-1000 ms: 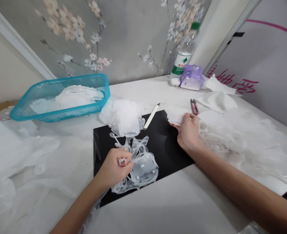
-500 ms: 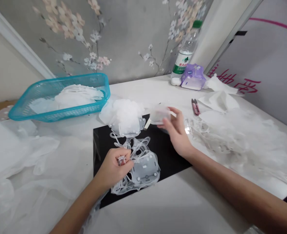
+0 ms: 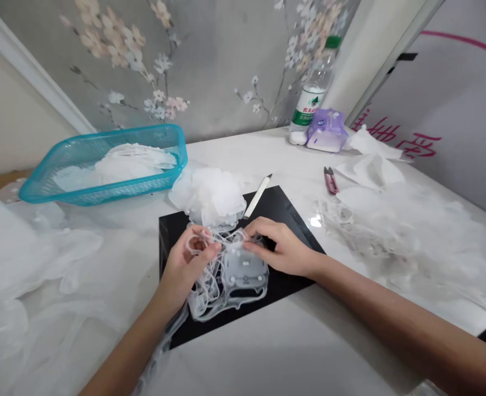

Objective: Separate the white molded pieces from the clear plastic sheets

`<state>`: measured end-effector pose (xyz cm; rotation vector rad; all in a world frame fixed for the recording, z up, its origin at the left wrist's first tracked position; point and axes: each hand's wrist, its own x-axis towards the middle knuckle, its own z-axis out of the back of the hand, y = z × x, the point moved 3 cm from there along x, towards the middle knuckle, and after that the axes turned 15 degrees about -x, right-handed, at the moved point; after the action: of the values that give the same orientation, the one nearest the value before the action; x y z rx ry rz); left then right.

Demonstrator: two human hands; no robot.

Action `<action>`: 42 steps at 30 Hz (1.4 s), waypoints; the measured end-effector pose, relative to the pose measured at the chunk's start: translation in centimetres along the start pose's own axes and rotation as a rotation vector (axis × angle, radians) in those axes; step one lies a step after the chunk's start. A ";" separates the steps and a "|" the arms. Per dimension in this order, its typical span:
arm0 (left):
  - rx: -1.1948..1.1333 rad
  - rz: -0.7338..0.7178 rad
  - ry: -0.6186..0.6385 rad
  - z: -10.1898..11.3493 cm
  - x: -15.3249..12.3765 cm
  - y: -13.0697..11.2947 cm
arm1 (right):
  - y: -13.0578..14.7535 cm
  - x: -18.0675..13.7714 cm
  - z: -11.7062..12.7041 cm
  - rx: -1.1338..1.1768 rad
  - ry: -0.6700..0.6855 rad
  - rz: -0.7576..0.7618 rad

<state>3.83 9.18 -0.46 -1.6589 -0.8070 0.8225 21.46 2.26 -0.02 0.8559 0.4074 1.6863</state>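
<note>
My left hand (image 3: 187, 261) is closed on a tangle of thin translucent strips (image 3: 210, 283) that look like trimmed plastic edging. With thumb and fingers pinched, my right hand (image 3: 278, 245) grips the upper edge of a translucent rectangular piece (image 3: 246, 267) marked with small white dots. This piece lies over the black mat (image 3: 294, 220), and a loose rim of strip surrounds its lower side. Just beyond my hands, a heap of cloudy white pieces (image 3: 214, 192) rests partly on the mat. A slim pale cutter-like tool (image 3: 258, 195) with a dark tip lies beside that heap.
A blue basket (image 3: 103, 195) with white pieces stands back left. Whitish film sheets (image 3: 24, 258) cover the left side, translucent scraps (image 3: 408, 242) the right. Pink snips (image 3: 331, 180), a water bottle (image 3: 312, 99), a purple tissue pack (image 3: 327, 130) and white tissues (image 3: 370, 165) are back right.
My right hand has come left and nearer, from the back of the mat to the rectangular piece; the small clear piece it held no longer shows separately. My left hand has moved slightly up.
</note>
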 end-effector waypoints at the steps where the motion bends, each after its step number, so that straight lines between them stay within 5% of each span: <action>1: -0.012 -0.028 -0.037 0.0 0.0 0.0 | -0.3 0.0 0.1 0.056 -0.052 -0.104; 5: 0.098 -0.065 -0.022 -0.2 0.0 -0.4 | -1.3 -0.1 -0.1 0.453 -0.143 -0.461; 9: 0.321 0.010 0.180 -0.9 -0.2 -0.5 | -1.2 0.0 -0.6 0.724 -0.135 -0.512; 14: 0.308 0.032 0.135 -0.9 -0.1 -0.2 | -0.8 0.1 -0.6 0.850 -0.116 -0.537; 18: 0.395 0.016 0.183 -0.8 0.0 -0.2 | -0.8 0.0 -0.8 0.746 -0.096 -0.545; 23: 0.351 0.052 0.170 -0.7 0.0 -0.5 | -1.3 -1.0 -0.2 0.111 -0.488 -0.572; 27: 0.277 0.035 0.148 -0.5 0.1 -0.4 | 0.3 -1.2 0.5 -0.273 -0.581 -0.296; 32: 0.250 0.015 0.130 -0.2 0.1 -0.2 | 2.0 -0.7 -0.4 -0.266 -0.229 0.126; 42: 0.137 0.039 0.119 -0.2 -0.1 -0.1 | 1.9 -0.8 -0.6 -0.156 -0.239 0.150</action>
<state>3.92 9.05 -0.32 -1.5898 -0.6240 0.7806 19.82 1.07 0.55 0.9770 0.0489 1.7021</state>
